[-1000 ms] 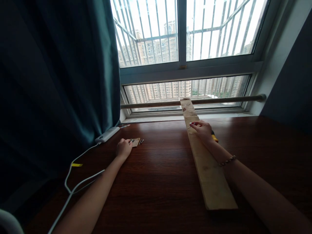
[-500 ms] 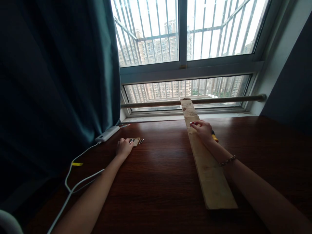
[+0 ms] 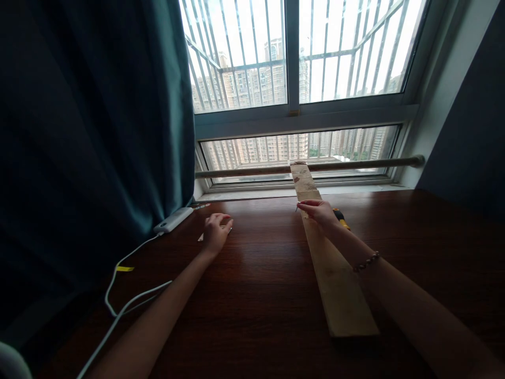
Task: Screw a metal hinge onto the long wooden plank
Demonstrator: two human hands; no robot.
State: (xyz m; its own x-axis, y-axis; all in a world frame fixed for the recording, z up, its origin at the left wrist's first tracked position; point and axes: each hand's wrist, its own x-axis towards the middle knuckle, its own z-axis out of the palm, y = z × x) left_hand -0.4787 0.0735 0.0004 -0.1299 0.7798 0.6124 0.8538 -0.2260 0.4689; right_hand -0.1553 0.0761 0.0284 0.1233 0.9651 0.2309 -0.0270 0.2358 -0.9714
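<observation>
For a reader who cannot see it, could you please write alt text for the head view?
A person's right hand rests on a long wooden plank lying on a dark wooden table by a window, pinching something small and thin. Their left hand covers a small flat piece near a white power bank beside a dark curtain.

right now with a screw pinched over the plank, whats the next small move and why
Probably lower the right hand so the small screw at its fingertips stands on the plank: it sits at the plank's left edge, not yet planted. The left hand rests on the small card of screws.
</observation>
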